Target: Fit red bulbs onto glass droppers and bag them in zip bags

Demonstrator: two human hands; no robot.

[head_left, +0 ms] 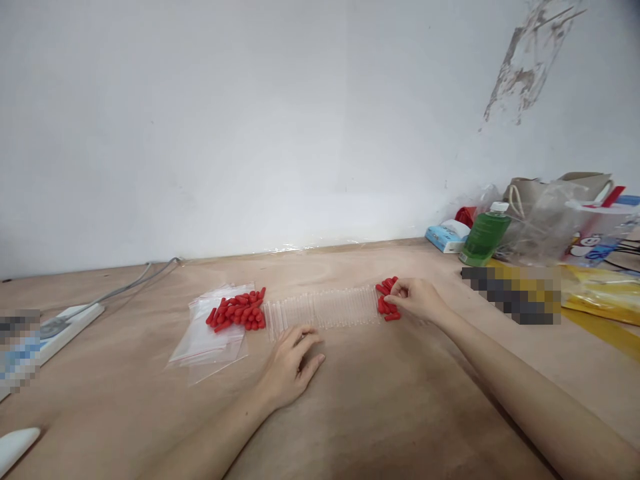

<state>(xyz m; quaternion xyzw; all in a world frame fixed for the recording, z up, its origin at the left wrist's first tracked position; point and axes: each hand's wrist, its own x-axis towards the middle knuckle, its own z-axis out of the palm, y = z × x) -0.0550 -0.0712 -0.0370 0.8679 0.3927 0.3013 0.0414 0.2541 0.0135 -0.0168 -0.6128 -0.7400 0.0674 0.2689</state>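
Observation:
A row of thin clear tubes (345, 308) lies side by side on the wooden table. My left hand (295, 363) rests at the near edge of this row, fingers loosely curved and apart, holding nothing. At the row's right end, my right hand (415, 299) reaches into a small pile of red rubber bulbs (389, 308). Its thumb and forefinger are pinched together among them; whatever is between the tips is too small to make out. A larger heap of red bulbs (237, 312) sits left of the tubes, on clear zip bags (207, 343).
Along the back right stand a green bottle (485, 235), a blue tissue pack (447, 237) and a plastic-wrapped bag (540, 213). Yellow packaging (600, 297) lies at the right. A power strip (75, 327) with a grey cable (135, 283) is on the left.

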